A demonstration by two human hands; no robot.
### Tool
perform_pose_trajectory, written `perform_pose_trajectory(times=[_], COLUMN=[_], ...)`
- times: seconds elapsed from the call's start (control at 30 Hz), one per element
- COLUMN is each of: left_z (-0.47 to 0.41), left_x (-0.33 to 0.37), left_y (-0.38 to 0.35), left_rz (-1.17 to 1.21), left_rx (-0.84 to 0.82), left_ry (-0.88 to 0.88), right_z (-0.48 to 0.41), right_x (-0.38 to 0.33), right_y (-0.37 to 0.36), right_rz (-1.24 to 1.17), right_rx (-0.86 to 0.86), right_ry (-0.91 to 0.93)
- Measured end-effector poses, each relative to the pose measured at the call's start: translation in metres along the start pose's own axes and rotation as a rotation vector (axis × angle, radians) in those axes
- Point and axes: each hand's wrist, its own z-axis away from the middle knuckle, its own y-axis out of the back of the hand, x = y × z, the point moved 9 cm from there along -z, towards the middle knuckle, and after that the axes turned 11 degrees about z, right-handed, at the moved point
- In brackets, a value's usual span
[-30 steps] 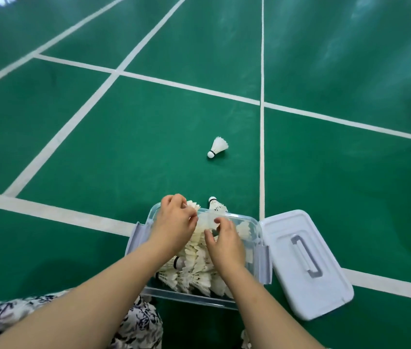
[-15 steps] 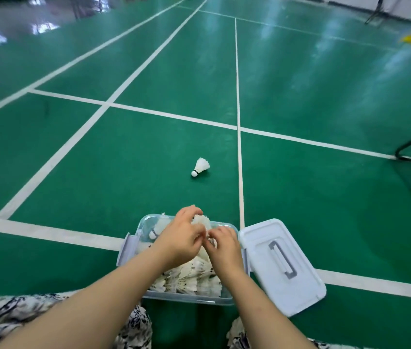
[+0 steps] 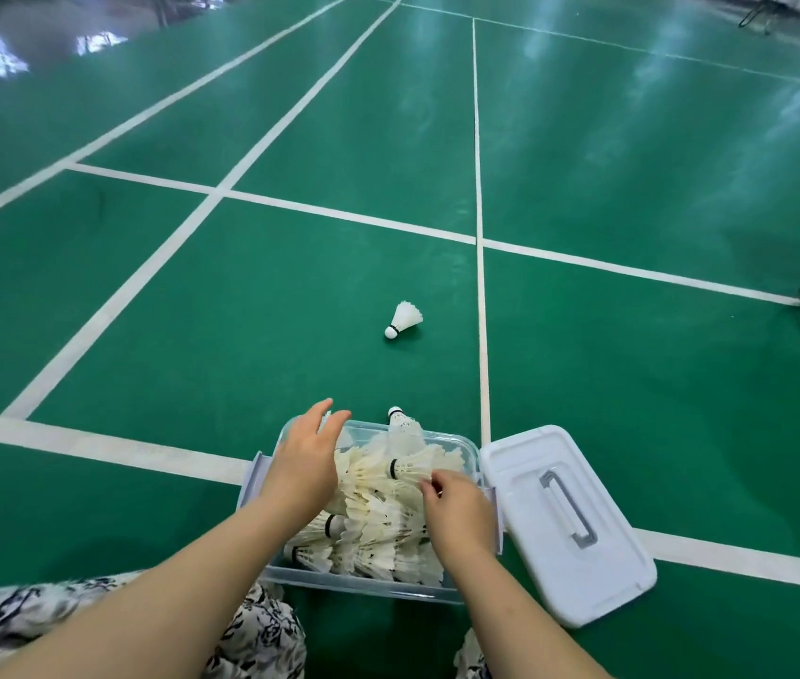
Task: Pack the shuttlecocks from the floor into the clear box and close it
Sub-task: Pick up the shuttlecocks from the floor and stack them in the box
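1. Left grip [image 3: 307, 463]: released, fingers straight and a bit spread, holding nothing. It sits over the far-left corner of the clear box [image 3: 363, 588]. Half a second ago it was bunched against the other hand on the pile. Since then it has opened and moved forward.
2. Right grip [image 3: 459, 507]: fingers curled, tips on the feathers near the box's right wall. Cannot tell if it is pinching a feather skirt or only touching it. It has come back from the middle of the box toward the right side.
3. Pile of shuttlecocks [image 3: 378, 531]: lying in the box, heaped up to about the rim.
4. Upright shuttlecock [image 3: 400, 426]: at the box's far edge, cork up, poking above the rim.
5. Loose shuttlecock [image 3: 404, 320]: on the floor [image 3: 241, 335] beyond the box, well apart from it, on its side just left of the white line.
6. Lid [image 3: 599, 570]: off, on the floor with its grey handle [image 3: 567, 509] up, touching the box's right side.
7. My read: the tidying of the pile looks done and the hands have split. The open left grip seems set to reach for the loose shuttlecock.
8. Still to do: get the last one in, push the upright one down, and fit the lid.
9. Risk: the heaped feathers may stop the lid seating.
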Motion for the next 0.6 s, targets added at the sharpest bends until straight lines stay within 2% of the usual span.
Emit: perform_pose_trajectory(times=[0.23,0.43,0.6], left_z=[-0.009,-0.012,-0.012], left_x=[-0.021,-0.03,-0.02], left_y=[-0.003,-0.006,0.015], left_rz=[-0.006,-0.002,0.033], left_rx=[0.002,0.001,0.052], left_ry=[0.057,0.076,0.068], right_z=[-0.013,-0.013,-0.007], right_x=[-0.023,-0.023,-0.022], right_y=[-0.037,-0.04,-0.011], right_rz=[-0.041,-0.024,-0.079], right_rx=[-0.134,-0.124,-0.039], right_ry=[0.033,0.046,0.048])
